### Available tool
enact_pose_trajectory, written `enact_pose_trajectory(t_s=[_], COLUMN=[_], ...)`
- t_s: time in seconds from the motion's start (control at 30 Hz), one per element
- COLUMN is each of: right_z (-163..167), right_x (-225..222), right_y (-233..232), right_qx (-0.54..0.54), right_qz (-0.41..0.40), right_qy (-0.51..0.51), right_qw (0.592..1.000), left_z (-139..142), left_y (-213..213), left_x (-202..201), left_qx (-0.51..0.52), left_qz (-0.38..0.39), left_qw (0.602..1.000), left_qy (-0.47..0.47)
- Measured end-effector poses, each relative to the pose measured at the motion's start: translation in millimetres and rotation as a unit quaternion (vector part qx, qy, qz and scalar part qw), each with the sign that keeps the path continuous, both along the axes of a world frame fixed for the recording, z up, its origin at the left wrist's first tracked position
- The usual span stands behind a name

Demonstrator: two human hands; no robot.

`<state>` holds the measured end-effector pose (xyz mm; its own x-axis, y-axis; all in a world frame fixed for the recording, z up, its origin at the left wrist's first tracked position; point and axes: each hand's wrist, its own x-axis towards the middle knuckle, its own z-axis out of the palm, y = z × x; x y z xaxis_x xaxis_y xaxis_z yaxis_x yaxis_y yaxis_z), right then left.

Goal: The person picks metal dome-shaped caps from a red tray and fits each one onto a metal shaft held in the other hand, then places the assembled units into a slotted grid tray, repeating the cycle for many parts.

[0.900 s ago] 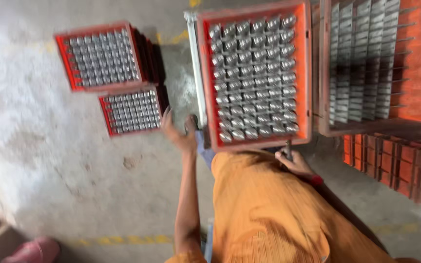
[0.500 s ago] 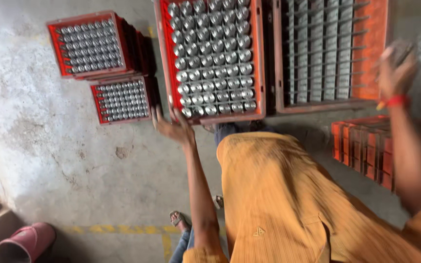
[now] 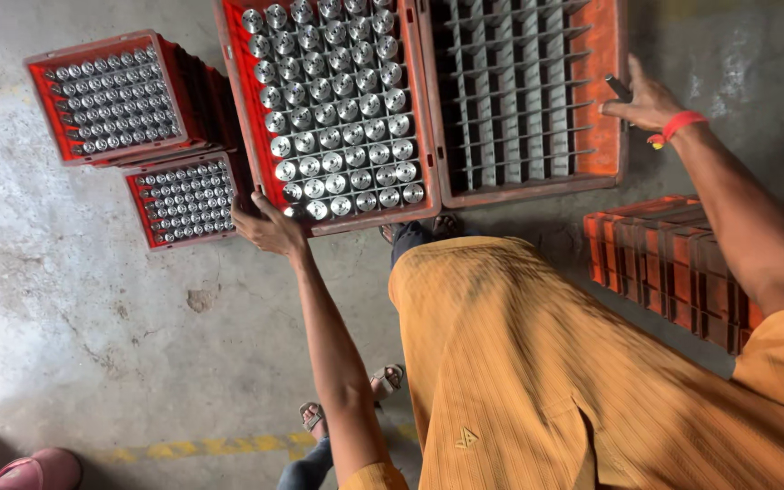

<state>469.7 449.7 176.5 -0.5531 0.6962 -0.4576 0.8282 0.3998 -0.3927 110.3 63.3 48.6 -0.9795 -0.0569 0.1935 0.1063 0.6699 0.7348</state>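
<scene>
My left hand (image 3: 269,229) grips the near left corner of a red crate (image 3: 369,218) packed with several rows of shiny round metal parts (image 3: 338,109). My right hand (image 3: 648,102), with a red band at the wrist, is stretched out to the right wall of an orange crate (image 3: 605,91) beside it. That crate holds only empty grey dividers. A small dark object (image 3: 619,88) is pinched in my right fingers. My orange shirt fills the lower right of the view.
Two smaller red crates (image 3: 106,95) (image 3: 183,200) of metal parts are stacked at the left on the concrete floor. A stack of empty orange crates (image 3: 664,263) stands at the right. Sandalled feet (image 3: 387,377), a yellow floor line (image 3: 220,445) and a pink shoe (image 3: 34,472) lie below.
My right hand left the near edge of the full crate and swung up to the right side of the empty crate. My left hand stayed at the corner.
</scene>
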Motion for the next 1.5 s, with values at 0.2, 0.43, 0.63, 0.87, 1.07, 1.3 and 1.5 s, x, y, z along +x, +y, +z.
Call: enact_pose_trajectory(t_s=[0.2, 0.43, 0.63, 0.87, 1.07, 1.3, 1.5], right_z=[-13.6, -15.5, -9.8, -2.9, 2.8, -13.1, -37.3], right_x=[13.9, 12.5, -7.5, -23.7, -9.5, 20.7, 48.4], right_y=[11.2, 11.2, 17.8, 18.9, 6.4, 4.0, -39.7], right_qx=[-0.019, -0.042, 0.007, 0.001, 0.054, 0.121, -0.389], right_qz=[0.009, -0.009, -0.004, 0.034, 0.046, -0.138, -0.408], right_qy=[-0.025, 0.026, -0.071, -0.039, -0.055, 0.354, 0.627], right_qw=[0.999, 0.999, 0.997, 0.999, 0.996, 0.917, 0.538], left_z=[-22.8, -32.9, -31.7, -26.5, -17.2, -15.3, -19.1], left_y=[-8.7, -8.1, 45.2, 53.6, 39.4, 62.6, 67.1], left_x=[14.5, 63.0, 105.8, 99.0, 109.7, 128.3, 119.7], left_qx=[0.347, 0.198, -0.008, 0.083, 0.12, -0.003, 0.127], left_qz=[0.05, 0.104, -0.171, -0.14, -0.188, -0.238, -0.304], left_qw=[0.934, 0.967, 0.978, 0.979, 0.966, 0.964, 0.944], left_qy=[0.062, 0.123, 0.119, 0.126, 0.132, 0.117, 0.033])
